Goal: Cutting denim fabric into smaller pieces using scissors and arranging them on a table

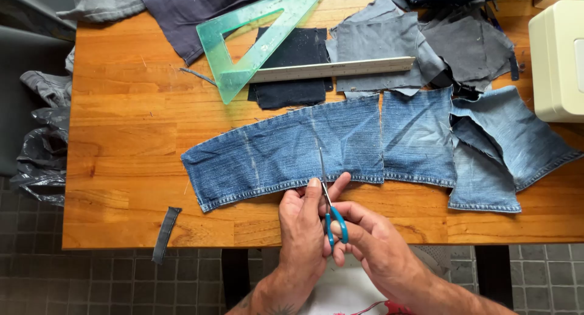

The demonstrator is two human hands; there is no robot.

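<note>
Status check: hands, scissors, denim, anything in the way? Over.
Right hand grips blue-handled scissors, blades across long denim strip. Left hand pins its hem. Ruler and set square lie apart.

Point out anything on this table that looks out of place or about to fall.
A narrow grey fabric strip hangs over the wooden table's front edge, partly off it. A loose grey scrap lies left of the green set square. Otherwise the denim pieces lie flat.
</note>
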